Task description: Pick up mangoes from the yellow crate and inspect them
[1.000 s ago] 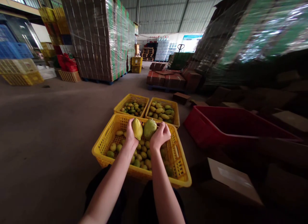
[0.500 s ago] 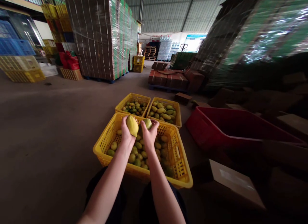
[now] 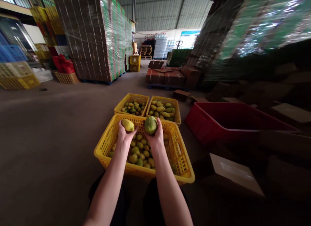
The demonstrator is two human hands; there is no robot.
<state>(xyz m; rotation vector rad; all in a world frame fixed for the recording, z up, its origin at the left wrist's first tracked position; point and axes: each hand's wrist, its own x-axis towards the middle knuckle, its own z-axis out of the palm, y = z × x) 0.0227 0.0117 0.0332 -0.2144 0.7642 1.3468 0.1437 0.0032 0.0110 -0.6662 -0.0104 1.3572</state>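
Observation:
My left hand [image 3: 124, 135] is closed around a yellow mango [image 3: 128, 125], its tip pointing right. A rounder green mango [image 3: 151, 125] sits in my right hand [image 3: 157, 137], the fingers curled about its sides. Both hands are above the near yellow crate [image 3: 107, 159], a little apart from each other. More yellow-green mangoes [image 3: 140, 151] cover the floor of this crate; my forearms hide some of them.
Behind the near crate stand two smaller yellow crates, the left one [image 3: 118, 108] with small mangoes and the right one [image 3: 178, 112] with larger ones. A red tub [image 3: 201, 129] and a cardboard box [image 3: 233, 171] are at right. Wrapped pallet stacks [image 3: 85, 35] rise beyond.
My hands have moved apart, and the yellow mango has tipped from upright to lying sideways. The green mango has turned and now shows more fully in my right hand. The view has shifted slightly right.

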